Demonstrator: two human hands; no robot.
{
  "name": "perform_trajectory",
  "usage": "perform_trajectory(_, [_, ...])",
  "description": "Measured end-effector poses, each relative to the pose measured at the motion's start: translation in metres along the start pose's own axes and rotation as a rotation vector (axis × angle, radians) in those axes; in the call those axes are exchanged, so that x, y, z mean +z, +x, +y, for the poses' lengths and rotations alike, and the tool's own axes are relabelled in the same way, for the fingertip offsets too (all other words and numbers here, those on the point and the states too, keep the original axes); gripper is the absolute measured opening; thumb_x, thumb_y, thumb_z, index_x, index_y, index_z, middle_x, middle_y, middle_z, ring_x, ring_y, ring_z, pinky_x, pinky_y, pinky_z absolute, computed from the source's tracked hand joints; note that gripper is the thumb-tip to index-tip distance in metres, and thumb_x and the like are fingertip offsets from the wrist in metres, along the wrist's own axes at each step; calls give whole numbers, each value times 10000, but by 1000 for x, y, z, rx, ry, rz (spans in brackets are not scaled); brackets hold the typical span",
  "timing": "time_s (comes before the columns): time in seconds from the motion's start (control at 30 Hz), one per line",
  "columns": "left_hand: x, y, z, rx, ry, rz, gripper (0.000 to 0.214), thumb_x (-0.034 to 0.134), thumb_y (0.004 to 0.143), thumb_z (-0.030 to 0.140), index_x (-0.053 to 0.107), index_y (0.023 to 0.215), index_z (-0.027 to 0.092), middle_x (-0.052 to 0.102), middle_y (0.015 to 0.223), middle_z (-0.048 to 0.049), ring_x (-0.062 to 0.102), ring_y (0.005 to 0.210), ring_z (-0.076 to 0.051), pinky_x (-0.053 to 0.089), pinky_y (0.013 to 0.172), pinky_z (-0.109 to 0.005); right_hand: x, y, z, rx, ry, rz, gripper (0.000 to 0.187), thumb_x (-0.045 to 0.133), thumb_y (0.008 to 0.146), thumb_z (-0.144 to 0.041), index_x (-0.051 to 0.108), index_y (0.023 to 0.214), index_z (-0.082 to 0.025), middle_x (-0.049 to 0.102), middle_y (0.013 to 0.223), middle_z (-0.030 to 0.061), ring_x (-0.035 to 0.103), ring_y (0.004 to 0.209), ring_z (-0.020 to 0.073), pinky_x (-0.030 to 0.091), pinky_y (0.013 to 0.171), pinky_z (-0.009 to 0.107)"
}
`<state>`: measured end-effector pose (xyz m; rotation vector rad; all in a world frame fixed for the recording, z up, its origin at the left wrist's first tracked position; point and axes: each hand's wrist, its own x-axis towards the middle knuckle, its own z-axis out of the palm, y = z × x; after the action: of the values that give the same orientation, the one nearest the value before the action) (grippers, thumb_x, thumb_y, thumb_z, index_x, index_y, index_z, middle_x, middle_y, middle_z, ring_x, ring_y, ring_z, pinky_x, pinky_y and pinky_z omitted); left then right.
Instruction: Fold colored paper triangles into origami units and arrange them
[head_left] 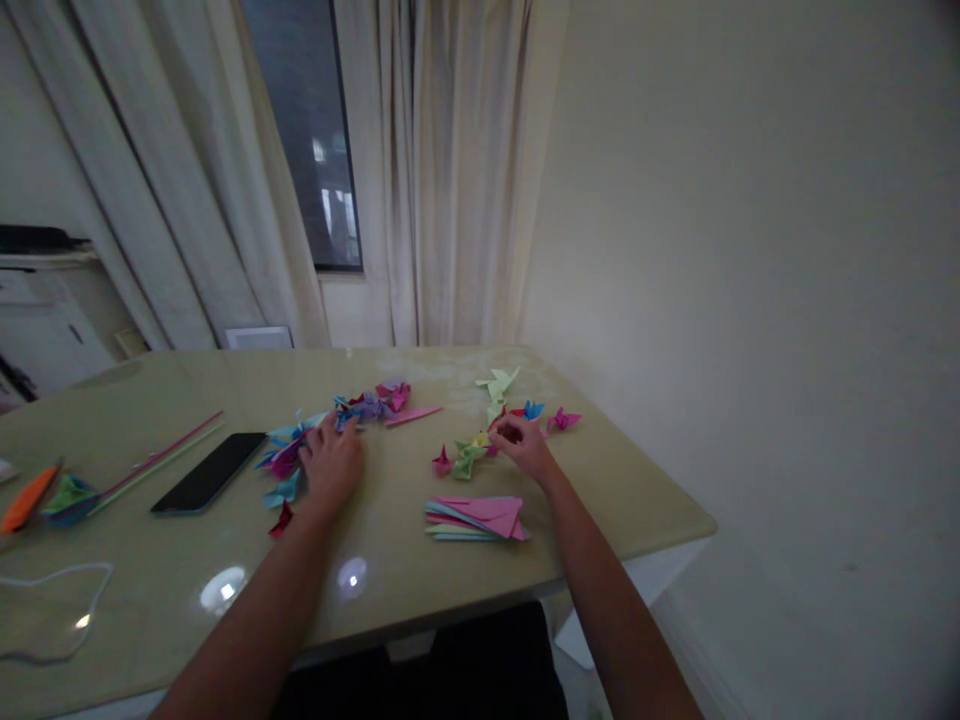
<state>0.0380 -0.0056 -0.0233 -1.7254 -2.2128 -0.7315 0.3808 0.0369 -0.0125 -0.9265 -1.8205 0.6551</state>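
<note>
My left hand (pixel 331 462) rests at a heap of folded paper cranes (pixel 283 460) in blue, magenta and purple, its fingers stretched out at the pile's edge. A teal crane (pixel 282 490) and a dark red one (pixel 281 520) lie beside its wrist. Over a second loose group, my right hand (pixel 529 450) has thumb and fingers curled into a pinch; what sits between them is too small to name. Around it lie a green crane (pixel 468 458), a pale green one (pixel 497 385), a blue one (pixel 533 410) and a magenta one (pixel 562 420).
A stack of folded paper strips (pixel 476 518) lies near the front edge. On the left are a black phone (pixel 210 472), thin pink and green sticks (pixel 161 462), an orange-handled cutter (pixel 28 498) and a white cable (pixel 97 590). A wall (pixel 750 300) borders the right side.
</note>
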Motion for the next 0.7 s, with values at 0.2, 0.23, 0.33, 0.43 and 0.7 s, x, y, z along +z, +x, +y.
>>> perform_trajectory(0.2, [-1, 4, -23, -59, 66, -84, 434, 365, 999, 261, 666, 1285, 134, 634, 1356, -237, 493, 1290, -446, 408, 1000, -675, -16, 3, 17, 51, -48, 152, 244, 659, 850, -431, 695, 848, -190, 660, 700, 11, 561, 594, 160, 433, 579, 274])
perform_trajectory(0.23, [-1, 5, -22, -51, 41, -60, 428, 369, 1004, 271, 672, 1276, 140, 650, 1342, -228, 508, 1278, -437, 412, 1006, -666, -17, 4, 19, 61, -79, 187, 238, 640, 858, -418, 698, 850, -187, 667, 698, 18, 573, 599, 166, 440, 587, 279])
perform_trajectory(0.33, [0, 9, -18, 3, -121, 18, 386, 428, 994, 279, 687, 1248, 147, 696, 1280, -196, 585, 1218, -376, 450, 1037, -570, -18, 3, 24, 72, -190, 224, 202, 600, 871, -350, 709, 849, -182, 691, 703, 32, 605, 621, 179, 458, 620, 287])
perform_trajectory(0.43, [3, 10, -10, 116, -377, 108, 318, 505, 947, 256, 696, 1181, 155, 733, 1203, -147, 651, 1135, -296, 504, 1020, -443, -16, 2, 26, 64, -319, 178, 142, 591, 855, -263, 703, 812, -187, 710, 724, 36, 624, 652, 178, 460, 657, 286])
perform_trajectory(0.7, [6, -18, 42, 420, -806, 222, 317, 589, 897, 182, 683, 1197, 223, 752, 1166, -83, 696, 1033, -225, 592, 823, -349, -9, 1, 16, 80, -319, 115, 214, 687, 883, -366, 702, 777, -181, 667, 703, 19, 560, 609, 148, 397, 590, 264])
